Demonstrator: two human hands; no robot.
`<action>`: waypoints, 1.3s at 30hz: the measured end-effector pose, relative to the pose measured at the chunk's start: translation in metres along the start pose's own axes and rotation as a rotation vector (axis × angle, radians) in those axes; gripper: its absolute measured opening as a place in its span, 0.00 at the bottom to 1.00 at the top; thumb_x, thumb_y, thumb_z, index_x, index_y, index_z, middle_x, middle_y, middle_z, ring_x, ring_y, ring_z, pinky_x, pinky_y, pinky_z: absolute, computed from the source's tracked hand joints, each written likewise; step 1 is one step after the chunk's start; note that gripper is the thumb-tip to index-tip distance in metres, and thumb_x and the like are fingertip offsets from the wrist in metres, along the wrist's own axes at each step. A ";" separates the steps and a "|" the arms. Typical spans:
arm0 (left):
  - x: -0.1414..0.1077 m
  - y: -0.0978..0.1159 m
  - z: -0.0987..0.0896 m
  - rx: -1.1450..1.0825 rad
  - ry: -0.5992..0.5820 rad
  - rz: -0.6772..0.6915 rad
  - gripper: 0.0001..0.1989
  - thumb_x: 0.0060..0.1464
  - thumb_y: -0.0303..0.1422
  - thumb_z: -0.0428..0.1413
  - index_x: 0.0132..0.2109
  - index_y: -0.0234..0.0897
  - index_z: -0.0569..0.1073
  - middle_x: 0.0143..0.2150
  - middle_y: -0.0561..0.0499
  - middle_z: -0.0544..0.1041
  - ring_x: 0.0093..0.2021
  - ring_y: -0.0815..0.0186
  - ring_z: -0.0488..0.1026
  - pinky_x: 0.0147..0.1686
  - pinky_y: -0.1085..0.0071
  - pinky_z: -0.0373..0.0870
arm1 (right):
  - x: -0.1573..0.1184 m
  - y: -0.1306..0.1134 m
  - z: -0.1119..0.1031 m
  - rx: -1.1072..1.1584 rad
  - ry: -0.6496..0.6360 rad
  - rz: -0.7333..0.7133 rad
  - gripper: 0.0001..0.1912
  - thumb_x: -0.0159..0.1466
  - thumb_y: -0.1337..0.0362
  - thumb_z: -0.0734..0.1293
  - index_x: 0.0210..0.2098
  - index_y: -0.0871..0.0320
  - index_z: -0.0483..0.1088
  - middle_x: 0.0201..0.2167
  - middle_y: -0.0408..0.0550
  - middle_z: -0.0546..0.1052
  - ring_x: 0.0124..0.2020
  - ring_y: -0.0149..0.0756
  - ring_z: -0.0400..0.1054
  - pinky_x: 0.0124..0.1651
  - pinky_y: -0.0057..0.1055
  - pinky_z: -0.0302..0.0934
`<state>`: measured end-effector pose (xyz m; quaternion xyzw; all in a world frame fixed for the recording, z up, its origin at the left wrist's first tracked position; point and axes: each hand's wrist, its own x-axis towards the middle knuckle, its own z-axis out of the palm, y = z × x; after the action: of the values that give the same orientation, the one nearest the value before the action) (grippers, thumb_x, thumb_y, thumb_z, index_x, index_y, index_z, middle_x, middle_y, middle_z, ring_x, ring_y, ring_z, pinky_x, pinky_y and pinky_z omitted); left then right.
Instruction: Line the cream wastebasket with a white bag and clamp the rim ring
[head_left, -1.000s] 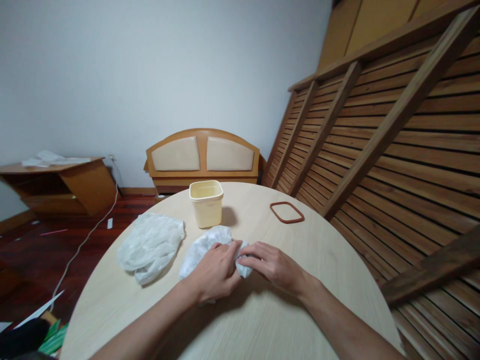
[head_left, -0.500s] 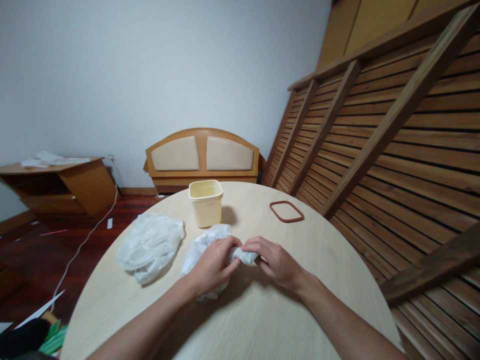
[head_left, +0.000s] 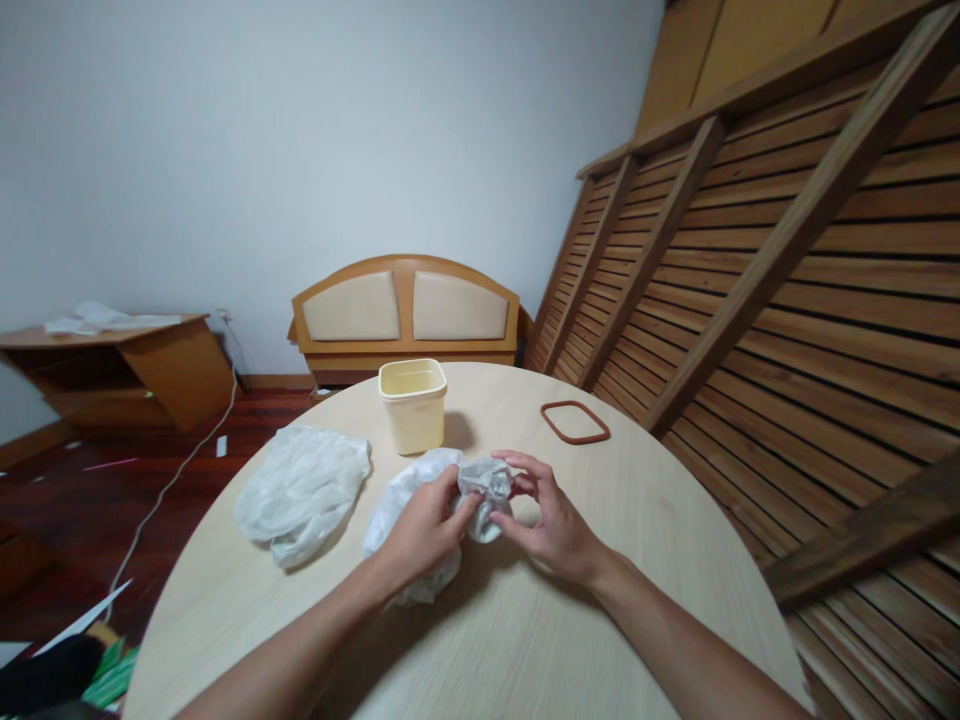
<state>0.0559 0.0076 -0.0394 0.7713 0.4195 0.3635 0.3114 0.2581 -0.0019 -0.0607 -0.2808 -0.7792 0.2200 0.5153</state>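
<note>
A crumpled white plastic bag (head_left: 409,490) lies on the round table in front of me. My left hand (head_left: 426,525) is closed on its gathered neck, thumb and fingers pinching it. The bunched end (head_left: 487,480) sticks out to the right of that grip, puffed and loose. Around this end my right hand (head_left: 551,520) has its thumb and fingers spread, the tips at the edge of the plastic; whether they touch it is hard to see. What the bag holds, if anything, is hidden. Behind it stands a pale yellow square tub (head_left: 414,415) without a lid.
Another crumpled white plastic bag (head_left: 304,490) rests on the left of the table (head_left: 600,640). A brown squarish ring (head_left: 575,423) lies at the back right. Slatted wooden panels (head_left: 750,330) lean along the right side. A headboard (head_left: 405,300) stands beyond the table.
My right hand has loosened its grip on the bag's twisted end and its fingers have spread. The end has puffed out, while my left hand keeps its hold.
</note>
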 end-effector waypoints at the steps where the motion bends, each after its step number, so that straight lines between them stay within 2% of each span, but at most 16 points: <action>1: 0.001 0.000 0.000 -0.022 0.012 -0.004 0.10 0.63 0.38 0.51 0.43 0.37 0.72 0.39 0.47 0.80 0.40 0.59 0.74 0.41 0.66 0.68 | 0.001 0.000 0.000 -0.023 0.010 -0.042 0.32 0.63 0.71 0.70 0.61 0.47 0.55 0.63 0.54 0.66 0.58 0.39 0.69 0.53 0.38 0.71; 5: 0.003 0.003 0.000 -0.051 0.069 -0.027 0.11 0.62 0.37 0.52 0.43 0.36 0.75 0.40 0.47 0.82 0.39 0.59 0.77 0.40 0.67 0.69 | 0.004 -0.004 -0.002 -0.175 0.005 -0.172 0.23 0.65 0.73 0.67 0.54 0.48 0.59 0.61 0.52 0.67 0.64 0.41 0.63 0.60 0.45 0.68; 10: 0.002 0.002 0.000 0.073 0.132 -0.081 0.09 0.60 0.36 0.52 0.42 0.37 0.74 0.36 0.47 0.81 0.35 0.60 0.77 0.37 0.67 0.69 | 0.003 -0.009 -0.005 -0.283 -0.104 -0.154 0.17 0.66 0.74 0.65 0.52 0.50 0.63 0.61 0.53 0.66 0.64 0.42 0.64 0.60 0.44 0.68; 12: 0.000 0.000 0.000 0.143 0.160 -0.099 0.11 0.59 0.35 0.53 0.47 0.37 0.73 0.35 0.48 0.80 0.33 0.61 0.76 0.35 0.68 0.68 | 0.002 -0.009 -0.005 -0.291 -0.133 -0.123 0.17 0.65 0.75 0.64 0.50 0.51 0.66 0.60 0.52 0.67 0.62 0.42 0.65 0.59 0.44 0.68; 15: -0.003 -0.002 0.000 0.244 0.209 -0.114 0.26 0.58 0.34 0.54 0.62 0.37 0.63 0.32 0.52 0.79 0.29 0.62 0.74 0.31 0.70 0.65 | 0.004 -0.011 -0.005 -0.281 -0.136 -0.058 0.16 0.63 0.77 0.64 0.47 0.52 0.68 0.54 0.51 0.70 0.58 0.41 0.68 0.58 0.43 0.67; 17: -0.005 -0.001 -0.001 0.287 0.193 -0.083 0.29 0.58 0.31 0.53 0.66 0.39 0.59 0.34 0.52 0.79 0.30 0.62 0.75 0.33 0.69 0.66 | 0.007 -0.012 -0.005 -0.265 -0.137 -0.001 0.16 0.62 0.77 0.64 0.45 0.53 0.69 0.48 0.49 0.73 0.53 0.39 0.70 0.56 0.40 0.67; 21: -0.004 0.003 -0.004 0.370 0.103 -0.031 0.19 0.56 0.29 0.52 0.55 0.41 0.72 0.41 0.48 0.81 0.38 0.59 0.77 0.40 0.66 0.67 | 0.009 -0.013 -0.005 -0.254 -0.172 0.160 0.13 0.61 0.75 0.68 0.43 0.55 0.70 0.41 0.45 0.74 0.41 0.35 0.71 0.48 0.34 0.66; 24: -0.003 0.007 -0.004 0.408 0.072 -0.064 0.17 0.56 0.29 0.52 0.52 0.39 0.73 0.36 0.48 0.81 0.36 0.58 0.77 0.37 0.66 0.65 | 0.006 -0.009 -0.002 -0.268 -0.248 0.280 0.15 0.58 0.74 0.70 0.44 0.56 0.71 0.40 0.45 0.76 0.33 0.31 0.69 0.39 0.29 0.65; 27: -0.003 0.008 -0.004 0.410 0.034 -0.059 0.14 0.54 0.28 0.53 0.49 0.39 0.73 0.36 0.48 0.80 0.37 0.58 0.77 0.37 0.67 0.64 | 0.003 -0.004 0.000 -0.291 -0.345 0.348 0.13 0.56 0.76 0.68 0.39 0.57 0.74 0.32 0.42 0.77 0.27 0.30 0.67 0.32 0.26 0.60; 30: -0.005 0.007 -0.003 0.419 0.016 -0.056 0.14 0.54 0.28 0.53 0.48 0.39 0.73 0.36 0.48 0.80 0.37 0.57 0.77 0.36 0.67 0.64 | 0.002 -0.004 0.000 -0.297 -0.395 0.368 0.08 0.57 0.76 0.66 0.32 0.57 0.73 0.27 0.42 0.77 0.28 0.32 0.68 0.32 0.27 0.58; 34: -0.006 0.004 -0.004 0.427 0.021 -0.043 0.20 0.55 0.28 0.52 0.56 0.39 0.70 0.38 0.47 0.81 0.38 0.56 0.77 0.38 0.65 0.66 | 0.005 -0.009 -0.002 -0.207 -0.322 0.408 0.09 0.60 0.75 0.64 0.37 0.57 0.71 0.33 0.43 0.78 0.32 0.33 0.70 0.36 0.28 0.60; 39: -0.004 -0.002 -0.004 0.394 0.000 -0.004 0.28 0.52 0.24 0.54 0.61 0.41 0.67 0.50 0.45 0.80 0.46 0.55 0.78 0.45 0.61 0.69 | 0.006 -0.009 0.001 0.112 -0.180 0.437 0.13 0.59 0.77 0.62 0.40 0.55 0.66 0.34 0.42 0.74 0.36 0.32 0.70 0.38 0.27 0.63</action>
<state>0.0507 0.0058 -0.0399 0.8166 0.4839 0.2738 0.1551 0.2536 -0.0045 -0.0509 -0.3931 -0.7293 0.3930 0.3989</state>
